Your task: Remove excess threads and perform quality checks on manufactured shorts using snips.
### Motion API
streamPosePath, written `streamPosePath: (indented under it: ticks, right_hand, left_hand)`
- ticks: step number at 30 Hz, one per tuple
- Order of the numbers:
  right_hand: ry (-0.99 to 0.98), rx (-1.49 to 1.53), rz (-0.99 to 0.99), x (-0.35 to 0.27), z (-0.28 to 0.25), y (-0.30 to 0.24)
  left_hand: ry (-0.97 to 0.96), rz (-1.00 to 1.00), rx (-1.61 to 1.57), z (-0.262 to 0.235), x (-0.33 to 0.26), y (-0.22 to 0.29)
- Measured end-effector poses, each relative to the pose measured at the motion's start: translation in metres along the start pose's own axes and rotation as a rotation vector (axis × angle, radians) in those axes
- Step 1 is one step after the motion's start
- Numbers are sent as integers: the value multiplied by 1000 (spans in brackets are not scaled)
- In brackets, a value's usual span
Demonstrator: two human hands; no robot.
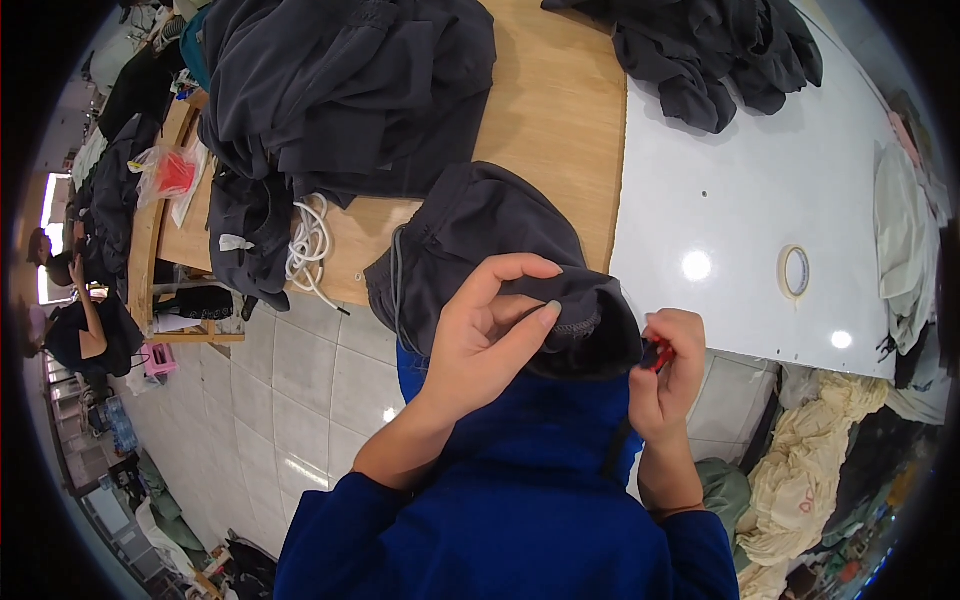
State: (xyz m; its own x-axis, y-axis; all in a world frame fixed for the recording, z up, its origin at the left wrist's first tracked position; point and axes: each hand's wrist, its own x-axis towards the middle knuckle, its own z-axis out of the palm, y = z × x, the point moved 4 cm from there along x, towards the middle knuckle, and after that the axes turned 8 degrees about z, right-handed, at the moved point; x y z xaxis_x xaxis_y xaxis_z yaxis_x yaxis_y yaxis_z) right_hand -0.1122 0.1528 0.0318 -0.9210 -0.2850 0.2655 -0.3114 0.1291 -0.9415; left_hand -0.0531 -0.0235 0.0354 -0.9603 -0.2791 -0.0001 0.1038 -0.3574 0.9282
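Note:
A dark grey garment (490, 220) with a gathered waistband and a grey drawstring (398, 285) lies over the table's near edge, partly hanging toward my body. My left hand (485, 335) grips its near end, with thumb and forefinger on the fabric beside a stitched seam. That end is bunched and turned so its dark inside shows. At the right side of this opening, my right hand (672, 370) is closed round a small red-and-black tool (657, 357). Most of the tool is hidden by the fingers, so its kind cannot be made out.
A large pile of dark grey garments (350, 90) covers the table's far left; more dark clothing (720, 60) lies far right. A white cord (308, 245) is coiled near the left edge. A tape roll (793, 271) sits on the white board (690, 220). Cream cloth (810, 470) is heaped lower right.

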Motion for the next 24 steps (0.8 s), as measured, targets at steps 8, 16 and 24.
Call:
streamPosePath:
  ticks: [8, 16, 24]
  right_hand:
    - [-38, -449, -285, 6, 7, -13]
    - [-41, -485, -361, 7, 7, -19]
    - [-27, -488, -385, 5, 6, -19]
  left_hand:
    - [7, -19, 30, 4, -1, -1]
    - [32, -45, 28, 6, -2, -2]
    - [-34, -37, 67, 5, -2, -1]
